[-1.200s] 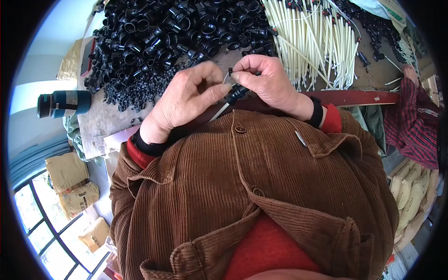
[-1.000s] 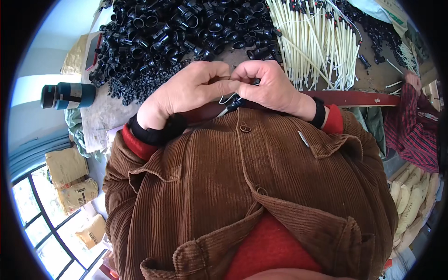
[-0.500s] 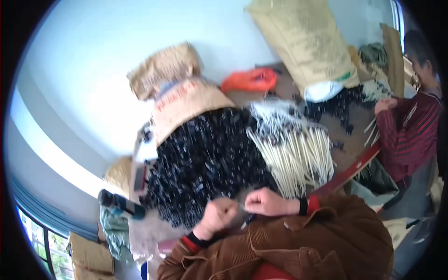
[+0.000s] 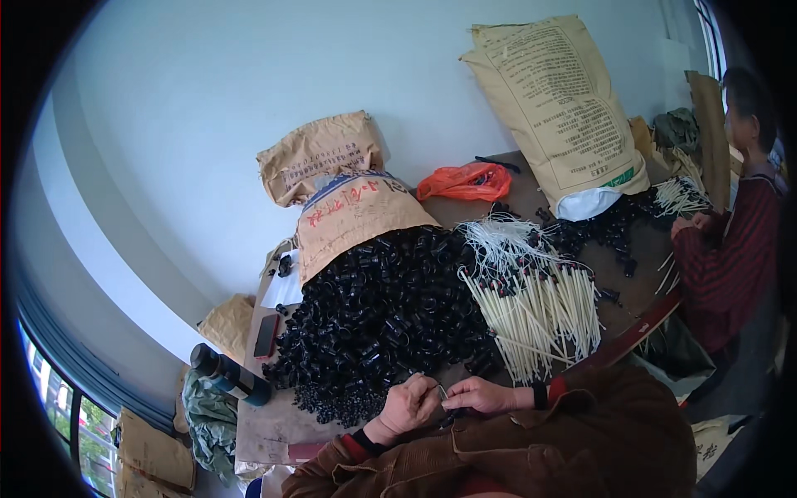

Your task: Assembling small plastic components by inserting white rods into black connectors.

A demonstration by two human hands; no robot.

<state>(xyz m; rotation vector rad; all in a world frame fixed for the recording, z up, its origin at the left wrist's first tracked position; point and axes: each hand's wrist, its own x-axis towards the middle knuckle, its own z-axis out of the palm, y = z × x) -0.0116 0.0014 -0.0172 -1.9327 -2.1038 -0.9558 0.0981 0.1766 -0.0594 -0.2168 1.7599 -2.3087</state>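
My left hand (image 4: pixel 409 404) is closed, fingertips pinched, at the table's near edge. What it holds, if anything, is hidden by its fingers. Just to its right, my right hand (image 4: pixel 480 396) pinches a thin pale strand (image 4: pixel 442 391) that reaches toward the left fingertips. A small dark bit shows below the hands, too unclear to name. Beyond them spreads a large heap of shiny black plastic parts (image 4: pixel 374 307), with smaller black pieces (image 4: pixel 336 407) at its near left. To the right lies a bundle of cream-coloured tubes (image 4: pixel 535 324), with thin white strands (image 4: pixel 502 236) at its far end.
An open brown paper sack (image 4: pixel 357 217) lies behind the heap. A full sack (image 4: pixel 564 108) leans on the wall, near an orange plastic bag (image 4: pixel 465 181). At left are a phone (image 4: pixel 266 336) and a dark bottle (image 4: pixel 232 375). Another person (image 4: pixel 730 224) works at right.
The view has tilted and things sit lower in it. My hands stay close together; the strand between them now shows more clearly. The other person's hands have shifted slightly.
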